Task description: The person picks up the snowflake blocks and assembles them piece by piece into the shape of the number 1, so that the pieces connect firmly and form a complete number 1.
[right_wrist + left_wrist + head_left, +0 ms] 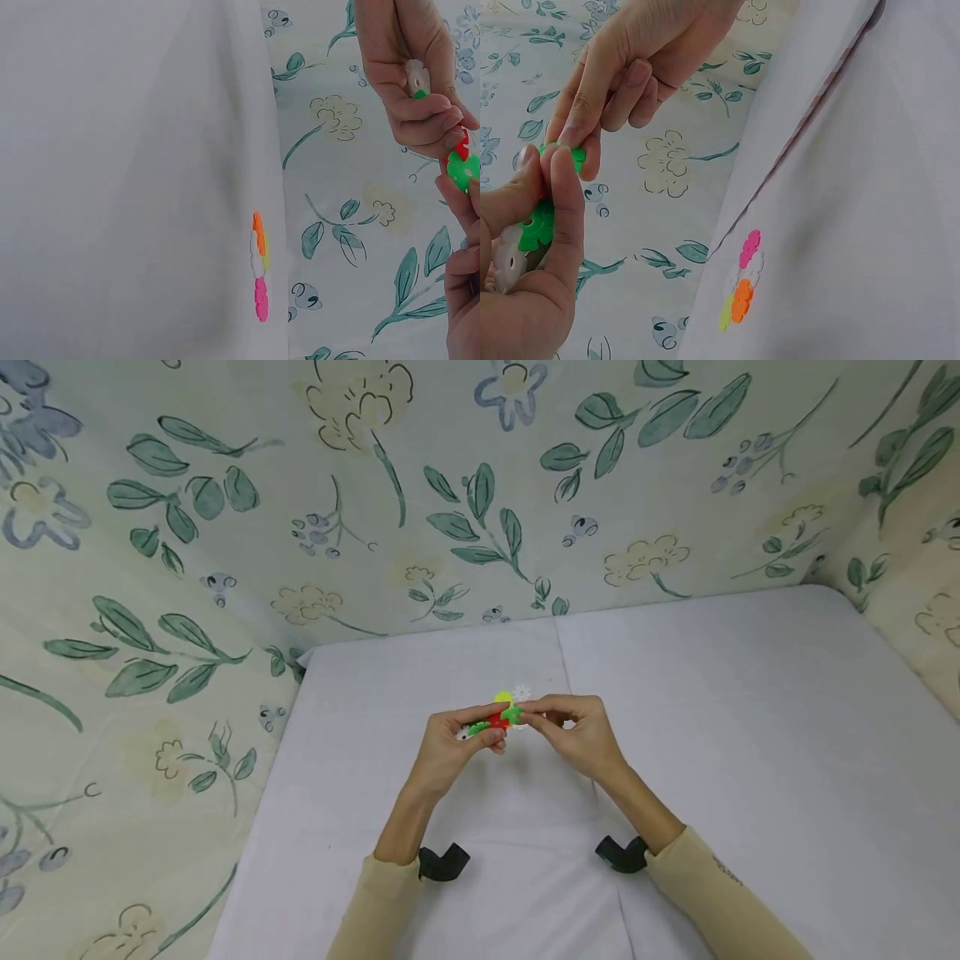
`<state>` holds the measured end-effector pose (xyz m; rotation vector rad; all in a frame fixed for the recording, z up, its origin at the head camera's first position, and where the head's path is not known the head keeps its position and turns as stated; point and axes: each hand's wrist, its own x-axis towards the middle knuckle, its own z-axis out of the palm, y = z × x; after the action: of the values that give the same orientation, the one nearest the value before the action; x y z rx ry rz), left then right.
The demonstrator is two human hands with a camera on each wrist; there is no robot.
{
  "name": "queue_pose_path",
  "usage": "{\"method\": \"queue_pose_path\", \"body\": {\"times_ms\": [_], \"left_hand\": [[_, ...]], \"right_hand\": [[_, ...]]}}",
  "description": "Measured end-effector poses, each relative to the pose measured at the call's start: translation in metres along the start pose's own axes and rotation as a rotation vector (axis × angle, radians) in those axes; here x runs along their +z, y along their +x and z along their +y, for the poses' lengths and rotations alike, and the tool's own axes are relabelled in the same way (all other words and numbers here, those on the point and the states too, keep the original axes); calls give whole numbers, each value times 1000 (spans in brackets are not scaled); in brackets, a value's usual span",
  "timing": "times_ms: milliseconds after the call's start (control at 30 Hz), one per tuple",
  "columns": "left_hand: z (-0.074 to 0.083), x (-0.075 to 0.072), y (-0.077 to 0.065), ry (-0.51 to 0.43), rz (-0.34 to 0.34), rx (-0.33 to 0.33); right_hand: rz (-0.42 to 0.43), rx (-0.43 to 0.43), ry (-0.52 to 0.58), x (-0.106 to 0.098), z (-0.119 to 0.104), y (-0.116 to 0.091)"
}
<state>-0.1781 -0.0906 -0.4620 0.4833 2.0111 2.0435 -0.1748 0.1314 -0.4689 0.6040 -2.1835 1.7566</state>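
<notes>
Above the white-covered table, my left hand holds a short row of joined plastic snowflake discs between thumb and fingers. The row has a white disc, a green disc and a red disc. At the far end of the row is another green disc, which my right hand pinches with thumb and fingertips. This green disc stands right against the red one, and fingers hide part of where they meet.
Loose snowflake discs lie on the white cloth behind the hands: a pink disc, an orange disc, a yellow disc and white discs. Flower-patterned fabric stands up along the table's back and sides.
</notes>
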Motion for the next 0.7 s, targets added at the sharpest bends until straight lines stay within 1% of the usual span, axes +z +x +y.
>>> {"method": "queue_pose_path", "body": {"times_ms": [167,367,567,700], "left_hand": [[-2,-1,0,-23,-5,-17],[-2,-1,0,-34,-8,-5],[0,1,0,-55,-33,25],[1,2,0,-56,-16,18]], "right_hand": [[-23,17,22,1,1,0],[-39,23,34,0,2,1],[-35,-5,42,-7,0,2],[-44,-3,53,-8,2,4]]}}
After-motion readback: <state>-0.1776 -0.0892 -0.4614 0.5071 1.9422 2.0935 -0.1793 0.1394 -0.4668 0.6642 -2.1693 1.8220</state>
